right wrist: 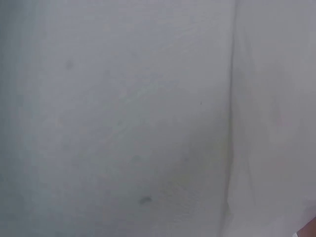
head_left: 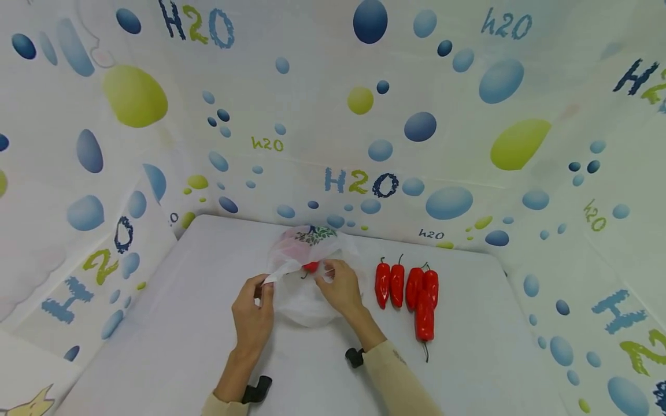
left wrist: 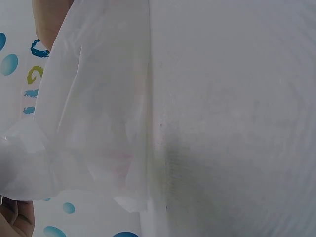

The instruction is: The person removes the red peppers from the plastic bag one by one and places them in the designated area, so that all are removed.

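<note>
A thin white plastic bag (head_left: 304,309) with a printed green tree lies on the table, its mouth toward me. My left hand (head_left: 252,315) pinches the left edge of the mouth between thumb and fingers. At the right side of the mouth, my right hand (head_left: 340,287) has its fingers bent on the bag's edge. A red chili pepper (head_left: 310,267) shows in the mouth between my hands, stem toward me, partly hidden by the plastic. In the left wrist view the bag (left wrist: 98,108) hangs in front of my left hand (left wrist: 52,22). The right wrist view shows mostly white surface.
Several red chili peppers (head_left: 397,285) lie to the right of the bag, one pepper (head_left: 425,316) nearer me with its stem pointing my way. The white table (head_left: 171,323) backs onto a patterned curtain (head_left: 364,156) at the far edge.
</note>
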### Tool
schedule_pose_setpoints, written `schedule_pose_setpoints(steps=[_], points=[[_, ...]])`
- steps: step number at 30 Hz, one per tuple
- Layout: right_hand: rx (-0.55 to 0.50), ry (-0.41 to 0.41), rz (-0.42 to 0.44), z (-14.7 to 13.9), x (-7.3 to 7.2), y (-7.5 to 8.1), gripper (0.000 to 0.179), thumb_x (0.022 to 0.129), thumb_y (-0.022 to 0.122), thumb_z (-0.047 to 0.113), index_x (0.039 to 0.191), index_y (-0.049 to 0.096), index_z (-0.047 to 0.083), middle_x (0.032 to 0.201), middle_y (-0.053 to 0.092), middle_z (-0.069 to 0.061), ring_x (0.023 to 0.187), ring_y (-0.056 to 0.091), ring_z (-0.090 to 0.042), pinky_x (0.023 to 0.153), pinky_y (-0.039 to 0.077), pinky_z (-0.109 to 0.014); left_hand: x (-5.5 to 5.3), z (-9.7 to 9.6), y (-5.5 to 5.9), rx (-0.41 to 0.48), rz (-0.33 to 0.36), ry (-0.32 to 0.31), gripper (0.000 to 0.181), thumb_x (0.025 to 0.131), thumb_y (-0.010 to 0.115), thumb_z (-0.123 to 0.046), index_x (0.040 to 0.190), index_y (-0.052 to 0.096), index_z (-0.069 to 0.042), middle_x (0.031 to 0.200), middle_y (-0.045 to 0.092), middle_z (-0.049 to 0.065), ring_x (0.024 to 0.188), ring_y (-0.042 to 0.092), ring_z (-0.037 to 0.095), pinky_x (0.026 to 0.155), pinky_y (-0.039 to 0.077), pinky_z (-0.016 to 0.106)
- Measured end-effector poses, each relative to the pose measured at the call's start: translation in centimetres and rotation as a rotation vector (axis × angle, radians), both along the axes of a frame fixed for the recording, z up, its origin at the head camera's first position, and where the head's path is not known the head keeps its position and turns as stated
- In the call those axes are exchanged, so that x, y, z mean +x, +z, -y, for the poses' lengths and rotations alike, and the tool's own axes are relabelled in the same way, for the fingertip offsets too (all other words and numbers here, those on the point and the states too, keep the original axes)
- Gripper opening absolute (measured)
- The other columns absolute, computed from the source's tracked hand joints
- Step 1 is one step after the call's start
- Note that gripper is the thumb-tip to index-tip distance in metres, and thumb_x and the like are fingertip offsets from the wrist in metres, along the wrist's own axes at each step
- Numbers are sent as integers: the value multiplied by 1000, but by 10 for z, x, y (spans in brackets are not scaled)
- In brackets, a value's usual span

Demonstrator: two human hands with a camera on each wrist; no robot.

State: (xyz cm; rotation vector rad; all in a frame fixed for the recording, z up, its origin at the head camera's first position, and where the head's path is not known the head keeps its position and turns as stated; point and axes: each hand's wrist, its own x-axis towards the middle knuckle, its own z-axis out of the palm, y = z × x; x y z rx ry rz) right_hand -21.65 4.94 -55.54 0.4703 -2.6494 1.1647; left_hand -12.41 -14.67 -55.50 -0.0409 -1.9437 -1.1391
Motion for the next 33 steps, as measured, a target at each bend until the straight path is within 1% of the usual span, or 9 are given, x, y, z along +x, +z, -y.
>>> schedule_pose_setpoints(steps=[4, 9, 11, 14, 18, 22, 27, 30, 33], points=[[-23, -7, 26, 7, -5, -1, 40, 93, 78, 22, 125, 67, 1, 110, 73, -11, 94, 71, -23, 82, 59, -37, 1, 1, 1, 1, 12, -7, 15, 97, 70, 2, 111, 69, 2, 91, 69, 9, 77, 58, 15, 68, 42, 14], [-56, -18, 113, 14, -12, 0, 40, 93, 78, 29, 119, 68, 0, 112, 72, -13, 96, 72, -26, 83, 58, -41, 1, 1, 1, 0, 9, -9, 15, 97, 70, 1, 112, 70, 1, 91, 69, 9, 77, 58, 15, 66, 43, 14], [-66, -25, 130, 17, -15, -1, 39, 93, 78, 30, 116, 68, 0, 110, 73, -12, 95, 72, -26, 82, 58, -40, 1, 1, 1, 1, 8, -9, 15, 97, 70, 0, 111, 70, 0, 91, 69, 8, 77, 58, 15, 66, 43, 14], [-69, -50, 156, 21, -18, -3, 41, 93, 77, 31, 119, 69, 0, 106, 74, -11, 95, 71, -25, 83, 57, -40, 1, 2, 0, 3, 2, -8, 15, 97, 70, 1, 111, 70, 0, 91, 70, 8, 76, 58, 14, 66, 43, 14], [-57, -94, 214, 26, -22, -6, 44, 95, 75, 34, 124, 69, 1, 105, 75, -9, 97, 70, -25, 85, 57, -42, 0, 2, -1, 6, 4, -14, 14, 97, 70, 1, 111, 70, 0, 92, 70, 8, 76, 58, 14, 67, 43, 14], [-51, -118, 240, 26, -28, -11, 45, 96, 73, 40, 122, 72, 3, 104, 77, -6, 98, 71, -23, 86, 57, -42, -1, 1, -1, 8, 20, -17, 14, 97, 70, 0, 111, 70, -1, 92, 70, 7, 76, 58, 14, 67, 43, 14], [-39, -153, 272, 26, -33, -15, 48, 95, 73, 47, 120, 74, 6, 106, 77, -2, 97, 69, -21, 86, 56, -41, -1, 1, -1, -3, 12, -18, 14, 97, 70, 0, 111, 70, 0, 92, 70, 7, 76, 58, 14, 69, 43, 14], [-39, -177, 293, 28, -35, -16, 46, 93, 74, 48, 116, 76, 8, 105, 76, 0, 94, 67, -20, 83, 55, -40, -2, 1, -2, -7, 5, -17, 14, 97, 69, 2, 111, 70, 1, 93, 70, 8, 76, 58, 15, 70, 44, 14], [-43, -202, 314, 31, -37, -17, 42, 92, 74, 47, 109, 78, 8, 101, 76, -1, 88, 67, -20, 79, 55, -39, -1, 1, -2, -8, 5, -8, 14, 96, 69, 3, 110, 70, 1, 92, 69, 8, 76, 58, 14, 69, 43, 14]])
